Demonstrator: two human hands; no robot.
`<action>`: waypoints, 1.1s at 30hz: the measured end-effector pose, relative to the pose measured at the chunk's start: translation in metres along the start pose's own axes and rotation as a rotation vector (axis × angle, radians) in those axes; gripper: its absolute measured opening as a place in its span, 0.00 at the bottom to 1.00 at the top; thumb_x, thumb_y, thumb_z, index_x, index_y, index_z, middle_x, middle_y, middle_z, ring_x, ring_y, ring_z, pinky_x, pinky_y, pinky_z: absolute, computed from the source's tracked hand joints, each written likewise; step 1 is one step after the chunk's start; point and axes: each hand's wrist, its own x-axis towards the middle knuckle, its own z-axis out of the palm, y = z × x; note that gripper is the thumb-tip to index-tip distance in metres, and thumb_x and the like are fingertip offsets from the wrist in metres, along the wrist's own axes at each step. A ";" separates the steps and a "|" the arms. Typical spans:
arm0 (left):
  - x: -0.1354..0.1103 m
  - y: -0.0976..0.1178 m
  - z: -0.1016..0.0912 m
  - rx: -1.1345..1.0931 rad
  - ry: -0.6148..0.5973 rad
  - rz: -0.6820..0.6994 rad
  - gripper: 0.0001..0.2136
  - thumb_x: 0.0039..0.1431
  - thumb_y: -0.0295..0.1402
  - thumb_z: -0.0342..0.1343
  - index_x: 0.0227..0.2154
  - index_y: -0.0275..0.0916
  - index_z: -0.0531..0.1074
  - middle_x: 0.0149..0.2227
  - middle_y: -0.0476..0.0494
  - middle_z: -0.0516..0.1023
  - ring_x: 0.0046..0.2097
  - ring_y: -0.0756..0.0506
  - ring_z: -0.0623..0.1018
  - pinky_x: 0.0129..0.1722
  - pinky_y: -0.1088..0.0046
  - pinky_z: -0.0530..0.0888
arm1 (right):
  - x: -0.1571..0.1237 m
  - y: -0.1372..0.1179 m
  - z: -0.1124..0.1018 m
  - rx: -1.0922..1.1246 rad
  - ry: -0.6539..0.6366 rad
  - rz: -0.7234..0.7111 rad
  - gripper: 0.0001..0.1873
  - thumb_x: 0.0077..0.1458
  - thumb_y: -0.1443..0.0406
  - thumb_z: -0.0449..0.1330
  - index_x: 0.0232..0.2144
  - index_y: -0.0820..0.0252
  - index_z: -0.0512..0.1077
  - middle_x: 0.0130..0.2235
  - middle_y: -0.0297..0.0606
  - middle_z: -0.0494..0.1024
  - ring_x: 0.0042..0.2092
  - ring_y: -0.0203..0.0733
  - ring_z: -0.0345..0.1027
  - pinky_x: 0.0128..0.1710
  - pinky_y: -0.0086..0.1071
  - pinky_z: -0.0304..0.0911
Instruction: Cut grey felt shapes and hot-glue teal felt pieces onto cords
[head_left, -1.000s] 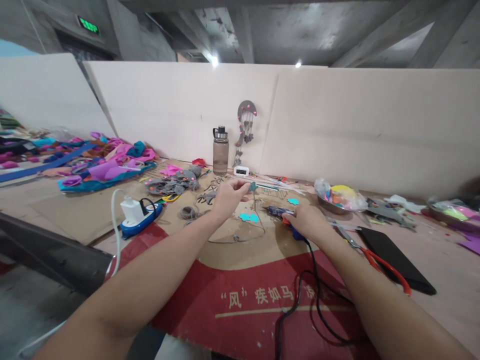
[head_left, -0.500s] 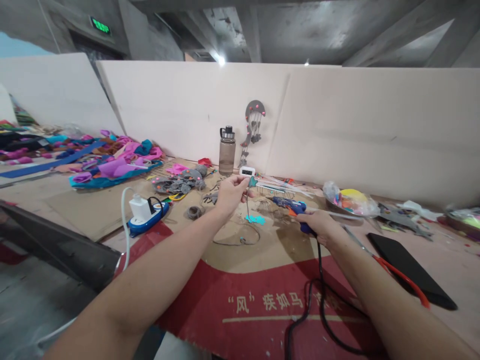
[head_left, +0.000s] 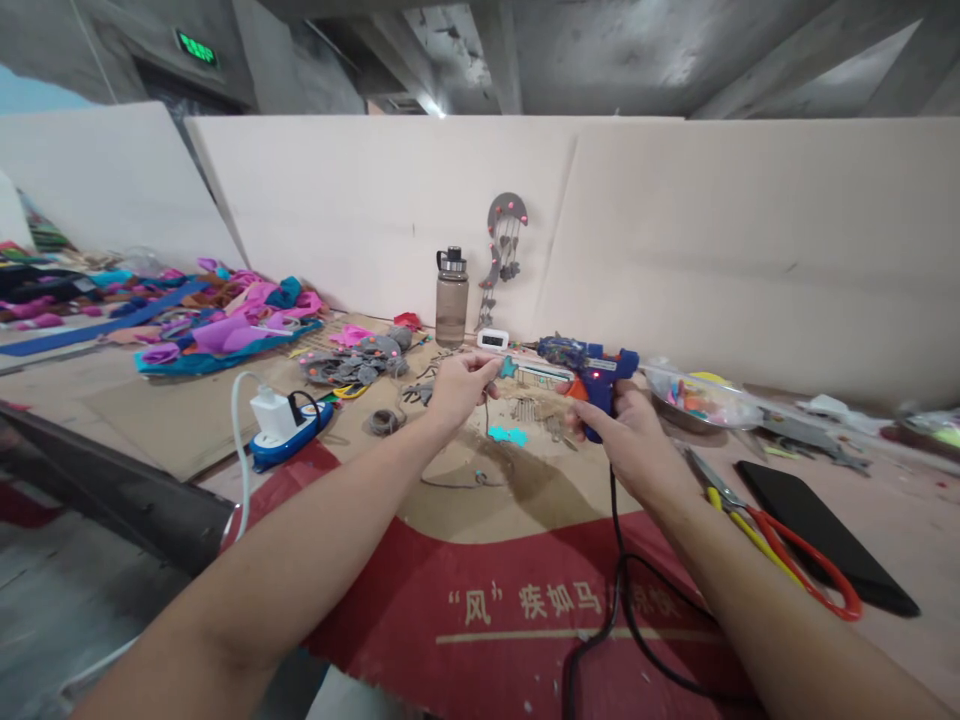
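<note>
My left hand (head_left: pixel 455 388) is raised over the cardboard and pinches a small teal felt piece (head_left: pixel 508 367) with a thin wire hanging below it. My right hand (head_left: pixel 626 440) is closed round the handle of a blue hot glue gun (head_left: pixel 592 366), lifted off the table. The gun's nozzle points left, close to the teal piece. A black cord (head_left: pixel 616 590) runs from the gun down toward me. Loose teal felt cutouts (head_left: pixel 507 435) lie on the cardboard under both hands.
A white-and-blue power strip (head_left: pixel 283 425) sits at left, grey felt pieces (head_left: pixel 352 365) and a water bottle (head_left: pixel 451 299) behind it. Red-handled pliers (head_left: pixel 780 545) and a black pouch (head_left: pixel 821 535) lie at right. A bowl of coloured scraps (head_left: pixel 701 400) stands beyond.
My right hand has picked the glue gun up from the table and brought its nozzle up to the teal piece. My left hand has stayed about where it was.
</note>
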 end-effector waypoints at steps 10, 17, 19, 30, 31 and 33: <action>0.001 -0.002 0.002 -0.081 -0.023 -0.053 0.06 0.54 0.32 0.59 0.29 0.33 0.73 0.17 0.52 0.70 0.17 0.57 0.67 0.15 0.82 0.53 | -0.008 -0.003 0.007 -0.227 0.027 -0.039 0.10 0.49 0.57 0.59 0.31 0.53 0.63 0.23 0.31 0.69 0.25 0.41 0.62 0.29 0.35 0.59; -0.002 0.001 0.004 -0.098 -0.019 -0.086 0.05 0.55 0.31 0.59 0.29 0.33 0.74 0.18 0.52 0.70 0.16 0.58 0.65 0.15 0.82 0.53 | -0.006 0.000 0.007 -0.218 0.026 -0.062 0.09 0.49 0.58 0.59 0.31 0.53 0.64 0.25 0.34 0.71 0.25 0.41 0.61 0.28 0.36 0.59; -0.002 0.002 0.005 -0.117 -0.025 -0.092 0.05 0.56 0.30 0.58 0.30 0.33 0.74 0.18 0.52 0.70 0.16 0.58 0.65 0.15 0.82 0.52 | -0.005 0.001 0.007 -0.218 0.031 -0.070 0.09 0.49 0.58 0.59 0.31 0.53 0.63 0.26 0.34 0.71 0.25 0.41 0.62 0.27 0.35 0.60; 0.000 0.002 0.003 -0.164 -0.007 -0.080 0.06 0.57 0.30 0.58 0.27 0.33 0.72 0.17 0.52 0.69 0.16 0.58 0.65 0.15 0.82 0.50 | -0.005 0.002 0.004 -0.246 0.010 -0.043 0.11 0.51 0.57 0.58 0.37 0.54 0.64 0.30 0.36 0.74 0.30 0.44 0.66 0.30 0.36 0.64; 0.000 0.002 0.003 -0.161 -0.008 -0.084 0.06 0.57 0.30 0.58 0.27 0.33 0.72 0.17 0.52 0.69 0.16 0.58 0.65 0.15 0.82 0.50 | -0.006 0.002 0.004 -0.244 0.010 -0.041 0.12 0.51 0.57 0.58 0.37 0.54 0.64 0.30 0.36 0.74 0.30 0.45 0.67 0.30 0.36 0.64; 0.000 0.001 0.003 -0.159 -0.020 -0.081 0.05 0.57 0.30 0.58 0.28 0.33 0.73 0.17 0.52 0.69 0.16 0.58 0.64 0.15 0.82 0.50 | -0.006 0.000 0.005 -0.240 0.008 -0.042 0.12 0.52 0.57 0.58 0.37 0.54 0.64 0.31 0.36 0.75 0.31 0.45 0.68 0.30 0.36 0.65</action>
